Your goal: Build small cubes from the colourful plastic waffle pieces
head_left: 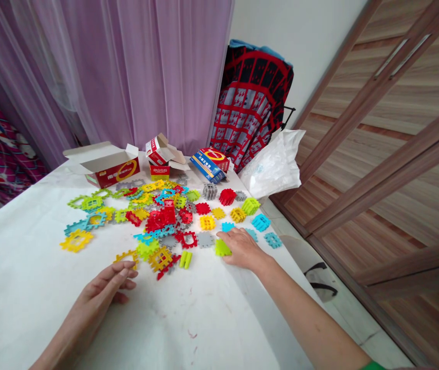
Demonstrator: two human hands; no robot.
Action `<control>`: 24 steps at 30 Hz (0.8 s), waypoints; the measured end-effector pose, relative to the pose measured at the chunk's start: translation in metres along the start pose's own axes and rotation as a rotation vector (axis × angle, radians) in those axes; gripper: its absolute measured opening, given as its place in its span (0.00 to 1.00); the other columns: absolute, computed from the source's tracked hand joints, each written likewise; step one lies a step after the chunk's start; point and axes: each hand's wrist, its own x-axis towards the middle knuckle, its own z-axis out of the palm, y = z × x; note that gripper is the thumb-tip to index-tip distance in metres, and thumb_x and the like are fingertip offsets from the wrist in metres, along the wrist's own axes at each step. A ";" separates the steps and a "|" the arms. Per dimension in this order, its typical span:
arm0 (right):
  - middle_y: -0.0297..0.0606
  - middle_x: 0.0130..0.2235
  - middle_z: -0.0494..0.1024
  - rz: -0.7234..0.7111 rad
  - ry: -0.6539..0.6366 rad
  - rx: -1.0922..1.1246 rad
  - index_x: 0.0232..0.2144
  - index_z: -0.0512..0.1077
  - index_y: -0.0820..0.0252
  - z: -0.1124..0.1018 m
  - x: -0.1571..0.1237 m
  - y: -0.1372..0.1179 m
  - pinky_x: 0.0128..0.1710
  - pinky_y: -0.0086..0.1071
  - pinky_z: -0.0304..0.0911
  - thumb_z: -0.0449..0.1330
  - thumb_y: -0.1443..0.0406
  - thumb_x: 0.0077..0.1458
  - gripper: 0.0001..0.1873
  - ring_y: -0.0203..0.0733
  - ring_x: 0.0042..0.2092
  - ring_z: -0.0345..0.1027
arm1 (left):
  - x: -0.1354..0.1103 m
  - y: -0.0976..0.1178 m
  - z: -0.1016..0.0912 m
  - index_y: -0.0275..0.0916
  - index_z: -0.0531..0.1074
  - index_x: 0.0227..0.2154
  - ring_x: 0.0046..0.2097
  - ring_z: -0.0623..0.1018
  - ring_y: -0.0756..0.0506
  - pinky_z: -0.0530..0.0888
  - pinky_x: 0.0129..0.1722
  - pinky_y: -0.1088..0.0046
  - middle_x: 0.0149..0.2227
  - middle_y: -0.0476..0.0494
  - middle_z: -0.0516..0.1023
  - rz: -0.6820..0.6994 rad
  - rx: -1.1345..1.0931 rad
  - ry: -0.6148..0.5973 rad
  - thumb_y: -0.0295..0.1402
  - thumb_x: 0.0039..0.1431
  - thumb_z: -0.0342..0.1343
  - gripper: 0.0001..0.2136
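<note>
My right hand (240, 247) is at the right part of the table, its fingers closed around a lime-green building tile (223, 248) at the table surface. A blue tile (227, 226) lies just beyond my fingers. My left hand (107, 284) hovers at the near left with loosely bent fingers and nothing visible in it. Its fingertips overlap the edge of a yellow square-frame tile (126, 257); whether they touch cannot be told. In the middle spreads a heap of notched plastic tiles, with red pieces (161, 218) on top. Two lime-green rods (185, 259) lie nearby.
Tiles sorted by colour, such as a red stack (227, 197) and a yellow stack (238, 215), stand along the right. Open red boxes (113, 172) and a blue box (207, 168) are at the back. A white bag (273, 164) sits by the table's (30, 288) right edge.
</note>
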 end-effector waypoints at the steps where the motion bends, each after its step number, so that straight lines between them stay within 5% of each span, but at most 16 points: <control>1: 0.43 0.45 0.77 -0.010 0.001 -0.004 0.56 0.66 0.56 0.000 0.000 0.001 0.50 0.39 0.52 0.62 0.62 0.49 0.30 0.50 0.50 0.63 | 0.001 0.000 0.000 0.40 0.76 0.39 0.35 0.78 0.43 0.74 0.27 0.73 0.40 0.39 0.81 0.000 -0.002 0.005 0.61 0.36 0.64 0.33; 11: 0.44 0.47 0.76 -0.096 0.014 -0.014 0.55 0.67 0.56 -0.003 -0.001 0.008 0.50 0.38 0.54 0.64 0.62 0.49 0.29 0.49 0.50 0.64 | -0.002 0.002 0.001 0.41 0.77 0.39 0.35 0.78 0.44 0.75 0.27 0.74 0.38 0.41 0.82 -0.007 -0.003 0.005 0.60 0.36 0.64 0.32; 17: 0.45 0.48 0.76 -0.070 0.018 0.001 0.54 0.68 0.57 -0.002 -0.004 0.006 0.49 0.40 0.54 0.67 0.54 0.48 0.31 0.51 0.51 0.63 | -0.001 0.005 0.002 0.41 0.77 0.38 0.35 0.78 0.44 0.74 0.27 0.74 0.38 0.40 0.82 -0.013 -0.011 0.011 0.60 0.34 0.65 0.32; 24: 0.45 0.48 0.76 -0.029 0.030 -0.006 0.51 0.70 0.57 -0.007 -0.007 -0.002 0.51 0.40 0.52 0.63 0.57 0.54 0.22 0.50 0.52 0.63 | -0.002 0.003 0.000 0.40 0.76 0.40 0.35 0.79 0.43 0.75 0.28 0.72 0.39 0.40 0.82 0.012 0.025 -0.008 0.60 0.39 0.63 0.31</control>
